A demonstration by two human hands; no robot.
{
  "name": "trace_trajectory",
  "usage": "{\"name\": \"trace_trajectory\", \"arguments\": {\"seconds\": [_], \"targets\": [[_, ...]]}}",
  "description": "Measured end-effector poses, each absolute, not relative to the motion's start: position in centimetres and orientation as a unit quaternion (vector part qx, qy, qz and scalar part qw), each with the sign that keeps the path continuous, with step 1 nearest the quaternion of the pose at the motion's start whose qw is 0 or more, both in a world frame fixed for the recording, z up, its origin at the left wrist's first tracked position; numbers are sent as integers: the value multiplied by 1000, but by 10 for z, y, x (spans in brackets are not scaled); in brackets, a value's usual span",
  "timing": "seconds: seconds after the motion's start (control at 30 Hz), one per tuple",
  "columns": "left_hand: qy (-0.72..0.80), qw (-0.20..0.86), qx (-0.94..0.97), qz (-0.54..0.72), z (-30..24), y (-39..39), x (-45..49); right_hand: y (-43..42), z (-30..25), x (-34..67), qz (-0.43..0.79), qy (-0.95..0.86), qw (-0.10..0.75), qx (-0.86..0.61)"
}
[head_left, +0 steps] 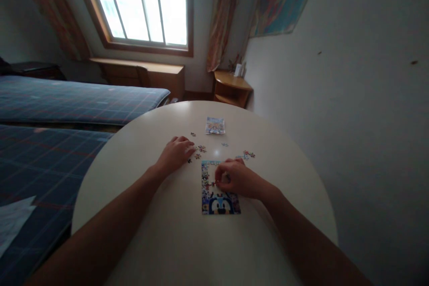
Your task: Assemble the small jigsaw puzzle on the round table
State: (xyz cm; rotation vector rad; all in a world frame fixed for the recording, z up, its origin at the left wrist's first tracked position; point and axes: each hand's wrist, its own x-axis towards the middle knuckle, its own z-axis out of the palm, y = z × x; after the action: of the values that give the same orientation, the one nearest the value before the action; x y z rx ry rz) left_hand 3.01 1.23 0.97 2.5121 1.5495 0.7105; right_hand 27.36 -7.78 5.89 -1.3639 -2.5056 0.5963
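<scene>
A partly filled jigsaw puzzle lies flat on the white round table, with a blue cartoon dog's head at its near edge and a pale bare area in its middle. Over that area my right hand is closed in a pinch. A small reddish puzzle piece shows at its fingertips, partly hidden by them. My left hand rests palm down on the table left of the puzzle, fingers stretched out and slightly apart. Its fingertips are beside several loose puzzle pieces.
More loose pieces lie right of the puzzle, and a few lie farther back. A small printed packet sits toward the far side of the table. Beds stand left, a wall right, and a corner shelf behind.
</scene>
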Motion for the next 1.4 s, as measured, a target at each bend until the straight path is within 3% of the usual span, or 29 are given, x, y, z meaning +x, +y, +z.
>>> {"name": "trace_trajectory", "arguments": {"seconds": [0.2,0.47,1.1,1.4], "targets": [[507,56,827,236,8,13,35,-76,55,277,210,-859,137,-446],[512,63,824,236,6,16,28,-44,44,323,168,-778,269,-542],[606,31,768,208,4,29,-1,-29,27,333,102,-764,199,-605],[644,28,736,205,12,29,-5,-28,27,343,119,-756,219,-606]]}}
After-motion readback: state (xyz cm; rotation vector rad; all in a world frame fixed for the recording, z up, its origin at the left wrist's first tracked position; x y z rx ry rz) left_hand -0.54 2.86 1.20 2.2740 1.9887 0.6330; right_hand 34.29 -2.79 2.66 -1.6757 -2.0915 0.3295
